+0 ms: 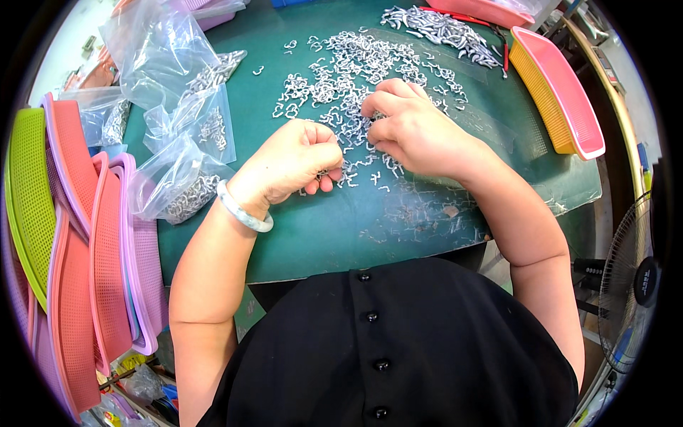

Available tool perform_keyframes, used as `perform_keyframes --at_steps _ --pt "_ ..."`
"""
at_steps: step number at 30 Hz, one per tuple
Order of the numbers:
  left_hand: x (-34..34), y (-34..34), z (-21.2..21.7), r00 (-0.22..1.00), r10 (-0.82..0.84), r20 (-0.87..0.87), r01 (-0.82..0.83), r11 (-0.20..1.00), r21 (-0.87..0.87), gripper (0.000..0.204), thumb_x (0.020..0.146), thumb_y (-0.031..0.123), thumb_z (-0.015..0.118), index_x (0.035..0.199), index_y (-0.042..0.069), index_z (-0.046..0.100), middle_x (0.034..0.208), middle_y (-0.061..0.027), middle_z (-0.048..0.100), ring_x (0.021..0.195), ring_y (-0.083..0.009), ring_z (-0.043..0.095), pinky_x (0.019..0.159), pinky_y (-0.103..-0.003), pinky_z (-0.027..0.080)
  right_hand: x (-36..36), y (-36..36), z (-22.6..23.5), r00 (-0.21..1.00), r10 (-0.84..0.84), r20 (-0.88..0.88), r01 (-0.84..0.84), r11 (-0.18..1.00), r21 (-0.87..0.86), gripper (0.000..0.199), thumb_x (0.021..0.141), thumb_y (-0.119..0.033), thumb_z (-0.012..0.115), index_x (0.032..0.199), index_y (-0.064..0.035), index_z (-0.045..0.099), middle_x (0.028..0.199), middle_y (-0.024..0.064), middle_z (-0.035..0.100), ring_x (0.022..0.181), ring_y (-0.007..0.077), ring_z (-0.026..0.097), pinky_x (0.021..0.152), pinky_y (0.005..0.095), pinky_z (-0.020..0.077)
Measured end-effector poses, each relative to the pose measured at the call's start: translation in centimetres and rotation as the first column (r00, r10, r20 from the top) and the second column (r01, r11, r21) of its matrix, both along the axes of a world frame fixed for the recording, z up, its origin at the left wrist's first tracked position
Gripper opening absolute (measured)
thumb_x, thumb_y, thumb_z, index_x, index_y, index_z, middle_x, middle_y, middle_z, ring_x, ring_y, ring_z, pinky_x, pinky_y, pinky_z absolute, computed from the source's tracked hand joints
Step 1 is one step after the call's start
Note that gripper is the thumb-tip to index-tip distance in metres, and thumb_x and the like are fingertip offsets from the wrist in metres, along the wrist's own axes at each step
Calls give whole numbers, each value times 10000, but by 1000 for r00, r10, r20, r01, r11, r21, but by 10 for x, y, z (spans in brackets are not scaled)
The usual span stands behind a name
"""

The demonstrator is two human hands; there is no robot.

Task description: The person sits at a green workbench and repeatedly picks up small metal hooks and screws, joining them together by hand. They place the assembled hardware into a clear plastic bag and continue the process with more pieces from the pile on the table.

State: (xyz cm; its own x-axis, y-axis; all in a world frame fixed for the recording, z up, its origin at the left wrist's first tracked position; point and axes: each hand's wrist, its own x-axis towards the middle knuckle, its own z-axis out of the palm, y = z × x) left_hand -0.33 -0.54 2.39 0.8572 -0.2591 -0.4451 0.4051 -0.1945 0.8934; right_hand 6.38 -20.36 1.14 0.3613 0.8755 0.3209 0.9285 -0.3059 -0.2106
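A loose pile of small silver-grey metal hooks (363,57), bent in S-like curves, spreads over the green tabletop (299,245). My left hand (299,158) is closed at the pile's near left edge, with a few grey hooks showing by its curled fingers. A pale bangle (243,208) circles that wrist. Over the pile's near right part, my right hand (413,128) reaches down with bent fingers drawn together among the hooks. Its fingertips are partly hidden, so what they pinch does not show. Several stray hooks (376,178) lie between and in front of my hands.
Clear plastic bags (188,178) of metal pieces lie at left, beside stacked coloured plastic baskets (75,285). Longer grey pieces (445,32) form a heap at far right, near red-handled pliers (504,53). A pink-and-yellow basket (558,92) stands at the right edge; a fan (626,285) is beyond.
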Motion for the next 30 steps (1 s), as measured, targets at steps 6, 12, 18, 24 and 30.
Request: perform_keyframes --at_steps 6,12,18,24,30 --pt "3 2 -8 994 72 -86 -90 968 -233 61 697 40 504 637 36 504 701 -119 584 525 -121 555 398 -183 416 9 -3 -2 946 9 -323 41 988 150 44 704 -45 617 741 -23 618 927 59 572 946 220 476 829 334 382" --pt "3 -3 -11 994 81 -76 -104 917 -385 76 744 53 539 682 44 497 765 -131 602 593 -155 581 502 -233 478 13 -3 6 813 29 -581 95 979 182 73 745 -81 604 739 -10 618 890 60 596 850 172 515 773 299 403" --pt "4 -4 -14 993 93 -66 -112 902 -417 36 776 54 514 742 42 517 777 -131 606 608 -149 588 508 -227 485 9 -4 12 725 15 -689 127 980 154 78 773 -61 581 753 8 611 897 70 599 808 134 531 728 275 420" --pt "4 -4 -13 996 83 -26 -85 855 -511 26 790 58 490 794 43 510 789 -122 607 625 -141 596 512 -212 490 6 -5 11 565 126 -816 82 975 207 90 783 -72 585 806 10 616 750 18 581 687 75 493 624 237 412" --pt "4 -3 -13 999 29 17 -18 893 -450 24 789 61 493 787 42 508 800 -113 607 629 -136 595 513 -207 486 6 -6 13 597 163 -786 13 977 213 87 767 -76 598 800 1 621 659 -2 578 613 61 483 574 225 407"
